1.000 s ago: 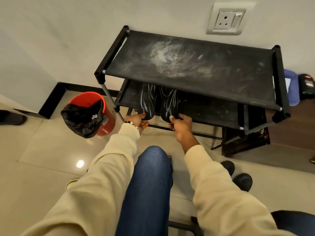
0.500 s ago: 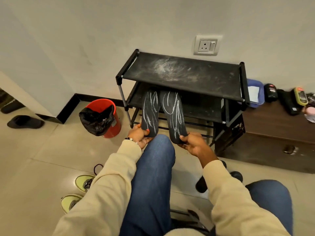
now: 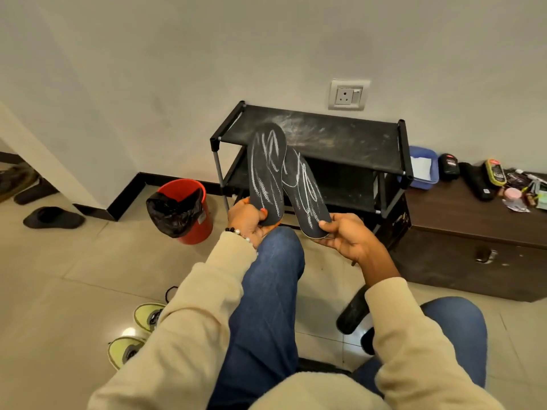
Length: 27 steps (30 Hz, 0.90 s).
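I had the left hand clamped on the heel of a dark insole, fingers curled round its edge, with the toe end tilted up in front of the shoe rack. The right hand pinched the heel of the second insole likewise. Both insoles overlapped in view above the raised knee, right of the red bin.

Soft, even indoor light; one glare spot on the floor tile at 8 o'clock (beside the sneakers); edges bow outward.
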Available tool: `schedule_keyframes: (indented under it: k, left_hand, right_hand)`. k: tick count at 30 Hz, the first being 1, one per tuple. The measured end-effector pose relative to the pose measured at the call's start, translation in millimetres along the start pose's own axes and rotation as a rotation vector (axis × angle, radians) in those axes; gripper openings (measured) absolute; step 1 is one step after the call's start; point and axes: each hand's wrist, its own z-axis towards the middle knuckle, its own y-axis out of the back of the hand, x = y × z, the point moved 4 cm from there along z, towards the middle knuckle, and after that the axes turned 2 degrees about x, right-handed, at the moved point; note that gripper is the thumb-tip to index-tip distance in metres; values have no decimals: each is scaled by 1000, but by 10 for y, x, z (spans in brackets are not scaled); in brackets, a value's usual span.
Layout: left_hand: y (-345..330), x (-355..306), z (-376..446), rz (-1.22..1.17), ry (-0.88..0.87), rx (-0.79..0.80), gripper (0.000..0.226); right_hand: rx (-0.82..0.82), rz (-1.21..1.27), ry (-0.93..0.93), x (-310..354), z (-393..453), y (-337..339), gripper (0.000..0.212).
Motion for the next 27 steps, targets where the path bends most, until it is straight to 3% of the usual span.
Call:
schedule_keyframes:
  k: [6,12,21,27]
  left_hand:
    - [-197,-116,-98,-1,-133,5,49]
    - [-58,-60,-28,-24,-114,-47,50]
    - [56,19,144,-22,-124,-54,49]
    - [204,-122,270,-63,-159,-68,54]
  right_hand:
    - [-20,100,123,183,-11,-94,28]
    - [-81,221,195,263,-10,-61,27]
    - [-107,243,156,142,118,-9,32]
    - [-16,213,118,289,329,-357,32]
